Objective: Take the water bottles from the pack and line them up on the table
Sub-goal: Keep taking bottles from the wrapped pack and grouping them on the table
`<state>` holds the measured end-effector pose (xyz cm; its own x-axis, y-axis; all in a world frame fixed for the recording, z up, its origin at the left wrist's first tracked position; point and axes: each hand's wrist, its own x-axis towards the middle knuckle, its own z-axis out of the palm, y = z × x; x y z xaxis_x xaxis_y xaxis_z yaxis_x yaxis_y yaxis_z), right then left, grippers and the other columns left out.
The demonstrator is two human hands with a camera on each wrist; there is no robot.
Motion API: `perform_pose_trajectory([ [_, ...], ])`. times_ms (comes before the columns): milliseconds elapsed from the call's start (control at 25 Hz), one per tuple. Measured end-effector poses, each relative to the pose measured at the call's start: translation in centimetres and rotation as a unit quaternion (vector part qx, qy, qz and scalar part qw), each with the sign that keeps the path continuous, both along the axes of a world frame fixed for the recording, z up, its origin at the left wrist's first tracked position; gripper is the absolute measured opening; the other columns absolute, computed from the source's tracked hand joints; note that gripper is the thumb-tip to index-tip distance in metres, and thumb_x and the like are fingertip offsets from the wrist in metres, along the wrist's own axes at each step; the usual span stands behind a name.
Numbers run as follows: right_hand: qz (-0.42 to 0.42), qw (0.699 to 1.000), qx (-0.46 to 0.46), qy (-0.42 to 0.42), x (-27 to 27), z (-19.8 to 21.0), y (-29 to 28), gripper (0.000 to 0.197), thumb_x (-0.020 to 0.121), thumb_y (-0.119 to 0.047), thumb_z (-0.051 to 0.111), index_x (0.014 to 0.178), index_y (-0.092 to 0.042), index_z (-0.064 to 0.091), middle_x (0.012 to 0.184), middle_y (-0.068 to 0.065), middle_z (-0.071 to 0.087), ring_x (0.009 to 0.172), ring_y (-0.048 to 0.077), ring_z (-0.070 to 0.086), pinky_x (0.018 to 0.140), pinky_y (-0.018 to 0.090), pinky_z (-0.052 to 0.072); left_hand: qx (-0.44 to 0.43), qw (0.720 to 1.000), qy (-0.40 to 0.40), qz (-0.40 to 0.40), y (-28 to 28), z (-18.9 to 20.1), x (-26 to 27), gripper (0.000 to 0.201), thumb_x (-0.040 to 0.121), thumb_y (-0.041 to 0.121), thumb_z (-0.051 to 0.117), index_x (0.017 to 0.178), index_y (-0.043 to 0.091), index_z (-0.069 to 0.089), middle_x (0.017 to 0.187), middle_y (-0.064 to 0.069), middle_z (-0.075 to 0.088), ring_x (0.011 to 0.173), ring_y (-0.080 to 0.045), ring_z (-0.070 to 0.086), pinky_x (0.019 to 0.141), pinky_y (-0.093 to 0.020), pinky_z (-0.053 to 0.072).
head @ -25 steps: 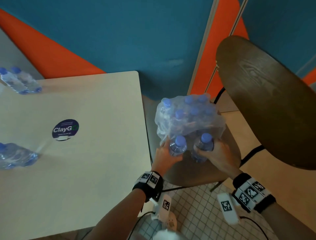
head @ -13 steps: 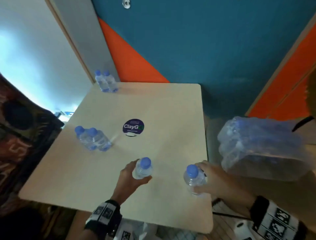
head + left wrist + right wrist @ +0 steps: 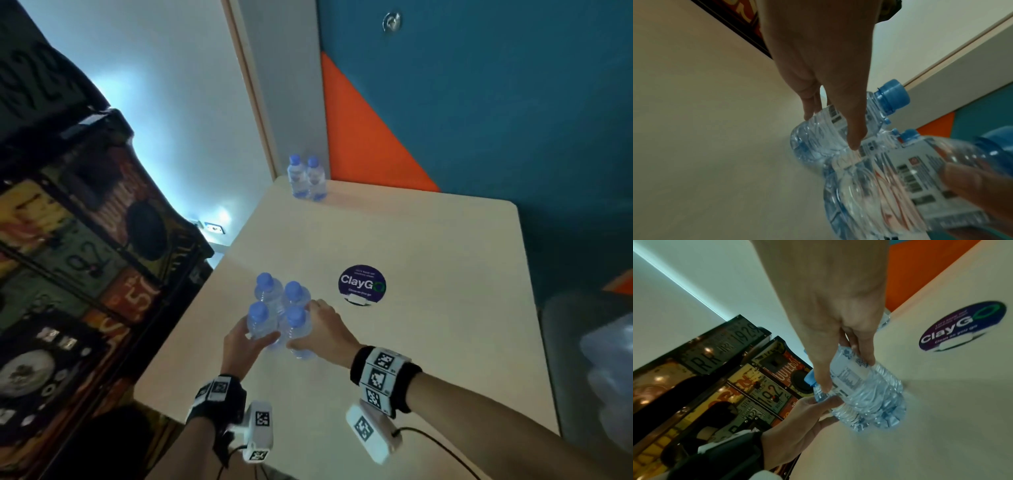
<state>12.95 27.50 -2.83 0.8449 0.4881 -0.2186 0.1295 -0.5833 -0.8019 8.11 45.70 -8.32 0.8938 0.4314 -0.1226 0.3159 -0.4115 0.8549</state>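
Note:
Four clear water bottles with blue caps stand bunched together on the beige table [image 3: 428,342], left of its middle. My left hand [image 3: 251,337] grips the near-left bottle [image 3: 258,322], thumb on one side and fingers on the other. My right hand [image 3: 313,325] grips the near-right bottle [image 3: 297,330]. Both rest against the back pair [image 3: 279,291]. In the left wrist view the held bottle [image 3: 890,186] fills the lower right. The right wrist view shows my fingers [image 3: 865,356] round the bottle [image 3: 859,386]. The plastic pack [image 3: 609,370] lies off the table at the right edge.
Two more bottles [image 3: 306,178] stand at the table's far left corner by the wall. A round purple ClayGo sticker [image 3: 362,284] lies right of the cluster. A dark cabinet covered in number plates [image 3: 85,274] runs along the table's left edge.
Both hands lifted a bottle each from the pack and carried them left across the table. They now hold them against the pair that stood there. The head view swung left.

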Motion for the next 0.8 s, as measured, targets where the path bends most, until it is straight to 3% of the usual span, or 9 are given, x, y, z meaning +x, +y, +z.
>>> perform_pose_trajectory([
  [120, -0.026, 1.0, 0.009, 0.013, 0.3, -2.2, 2.2, 0.069, 0.061, -0.033, 0.08, 0.118, -0.008, 0.05, 0.116, 0.015, 0.055, 0.106, 0.031, 0.055, 0.078, 0.028, 0.039, -0.007, 1.0, 0.008, -0.017, 1.5, -1.3, 0.6, 0.042, 0.063, 0.022, 0.084, 0.099, 0.014, 0.064, 0.094, -0.009, 0.07, 0.084, -0.019, 0.061, 0.06, -0.009, 0.045],
  [240, -0.048, 0.999, -0.014, 0.021, -0.2, -3.5, 2.7, 0.064, 0.068, -0.022, 0.08, 0.119, -0.005, 0.045, 0.119, 0.014, 0.051, 0.111, 0.03, 0.05, 0.084, 0.03, 0.04, 0.0, 0.999, 0.016, -0.036, 2.5, -2.0, 0.9, 0.041, 0.069, 0.013, 0.082, 0.105, 0.009, 0.063, 0.098, -0.011, 0.07, 0.084, -0.02, 0.061, 0.057, 0.002, 0.043],
  [360, -0.061, 0.998, 0.0, 0.023, -0.6, -3.6, 3.0, 0.065, 0.069, -0.022, 0.081, 0.118, -0.002, 0.042, 0.121, 0.015, 0.047, 0.112, 0.03, 0.047, 0.084, 0.03, 0.037, -0.002, 0.998, 0.035, -0.054, 2.9, -2.2, 1.3, 0.045, 0.07, 0.01, 0.081, 0.11, 0.008, 0.06, 0.102, -0.012, 0.068, 0.088, -0.021, 0.06, 0.061, 0.003, 0.043],
  [440, -0.062, 0.998, 0.014, 0.026, -0.7, -3.6, 2.9, 0.069, 0.068, -0.022, 0.082, 0.119, -0.003, 0.04, 0.122, 0.014, 0.043, 0.113, 0.028, 0.044, 0.085, 0.028, 0.035, -0.036, 0.996, 0.055, -0.068, 3.2, -2.7, 1.1, 0.056, 0.069, 0.007, 0.082, 0.118, 0.009, 0.055, 0.113, -0.009, 0.063, 0.099, -0.02, 0.058, 0.073, -0.006, 0.049],
  [560, -0.044, 0.999, 0.012, 0.029, -1.4, -3.4, 0.2, 0.072, 0.067, -0.033, 0.083, 0.119, -0.007, 0.041, 0.112, 0.004, 0.04, 0.109, 0.024, 0.044, 0.084, 0.028, 0.035, 0.027, 0.992, 0.123, -0.023, 2.9, -4.1, -0.8, 0.084, 0.064, 0.011, 0.086, 0.134, 0.004, 0.04, 0.131, -0.01, 0.044, 0.118, -0.028, 0.049, 0.099, -0.044, 0.047],
  [640, -0.008, 1.0, -0.022, 0.017, -2.3, -3.5, -4.0, 0.062, 0.073, -0.04, 0.077, 0.115, -0.008, 0.046, 0.107, 0.0, 0.043, 0.102, 0.021, 0.047, 0.081, 0.027, 0.036, 0.094, 0.987, 0.132, 0.011, 1.3, -5.2, -3.1, 0.064, 0.064, 0.0, 0.083, 0.12, -0.005, 0.052, 0.117, -0.025, 0.051, 0.109, -0.042, 0.055, 0.091, -0.051, 0.049],
  [680, 0.007, 0.999, -0.039, 0.009, -3.0, -3.5, -6.7, 0.053, 0.077, -0.039, 0.073, 0.113, -0.009, 0.048, 0.103, -0.003, 0.044, 0.097, 0.019, 0.047, 0.08, 0.026, 0.035, 0.111, 0.986, 0.125, -0.01, 0.2, -5.4, -4.4, 0.047, 0.065, -0.004, 0.081, 0.107, 0.003, 0.062, 0.103, -0.024, 0.056, 0.098, -0.04, 0.06, 0.082, -0.045, 0.051],
  [760, 0.017, 0.998, -0.054, -0.004, -4.8, -3.9, -12.9, 0.027, 0.085, -0.033, 0.066, 0.101, -0.018, 0.049, 0.09, -0.015, 0.042, 0.087, 0.013, 0.043, 0.077, 0.024, 0.034, 0.124, 0.98, 0.113, -0.104, -2.6, -5.0, -6.3, 0.043, 0.066, -0.005, 0.079, 0.078, 0.035, 0.067, 0.076, -0.007, 0.065, 0.076, -0.017, 0.065, 0.069, -0.028, 0.049],
  [800, 0.011, 0.998, -0.063, -0.006, -6.0, -4.0, -16.1, 0.019, 0.088, -0.03, 0.062, 0.094, -0.022, 0.046, 0.084, -0.02, 0.038, 0.084, 0.012, 0.041, 0.076, 0.023, 0.035, 0.112, 0.975, 0.125, -0.147, -4.3, -4.7, -6.6, 0.047, 0.068, -0.002, 0.079, 0.065, 0.043, 0.064, 0.065, 0.003, 0.067, 0.074, -0.009, 0.065, 0.066, -0.022, 0.047],
])
